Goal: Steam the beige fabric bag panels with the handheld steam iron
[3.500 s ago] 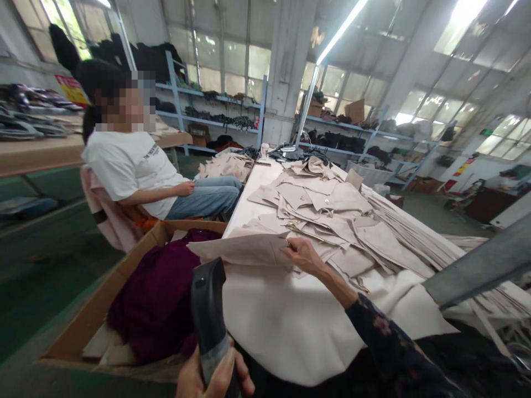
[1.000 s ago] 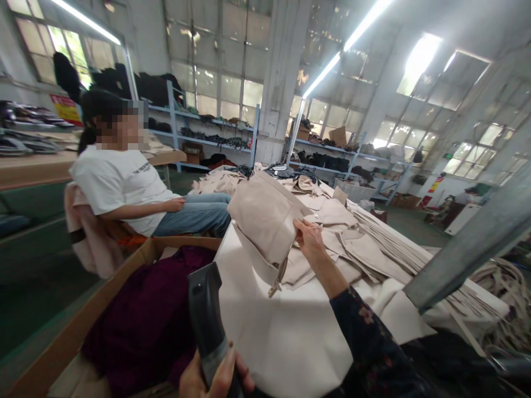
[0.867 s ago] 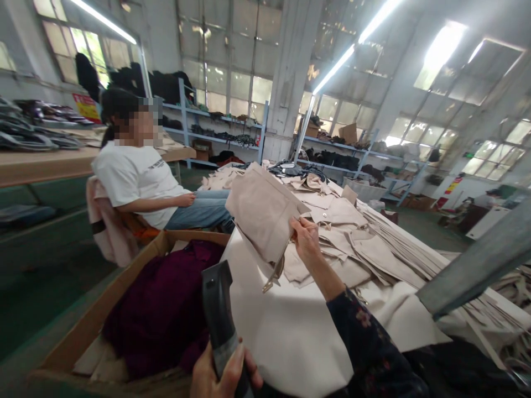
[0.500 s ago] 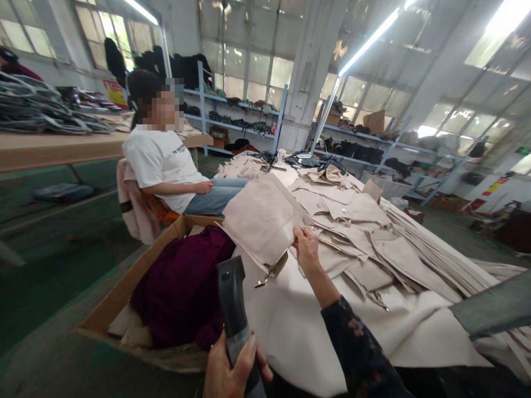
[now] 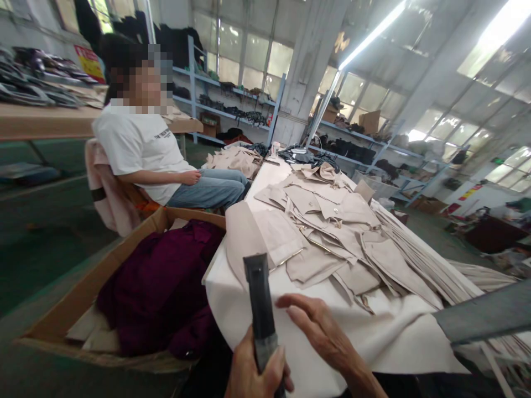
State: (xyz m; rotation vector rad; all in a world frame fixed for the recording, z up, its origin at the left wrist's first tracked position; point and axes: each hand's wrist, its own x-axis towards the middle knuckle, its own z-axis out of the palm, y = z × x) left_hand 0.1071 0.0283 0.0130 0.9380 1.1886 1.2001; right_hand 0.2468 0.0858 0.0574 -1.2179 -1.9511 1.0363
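Observation:
My left hand (image 5: 259,365) is wrapped round the handle of a dark hand tool (image 5: 262,301), which stands upright at the bottom centre. To its right my right hand (image 5: 321,331) hovers above the white table cover, its fingers apart and nothing between them. A beige fabric piece (image 5: 259,235) with a metal-trimmed edge lies on the table's near left corner, just behind the tool's tip. More beige pieces (image 5: 332,213) with metal fittings are heaped further right and back on the white table (image 5: 271,179).
An open cardboard box (image 5: 62,326) with dark purple cloth (image 5: 166,287) stands left of the table. A seated person (image 5: 145,149) is behind it. A grey metal beam (image 5: 485,312) crosses at the right. Long beige strips (image 5: 423,249) line the table's right side.
My right hand has let go of the beige piece, which now lies on the table, and has drawn back towards me. The tool in my left hand has shifted right and stands more upright.

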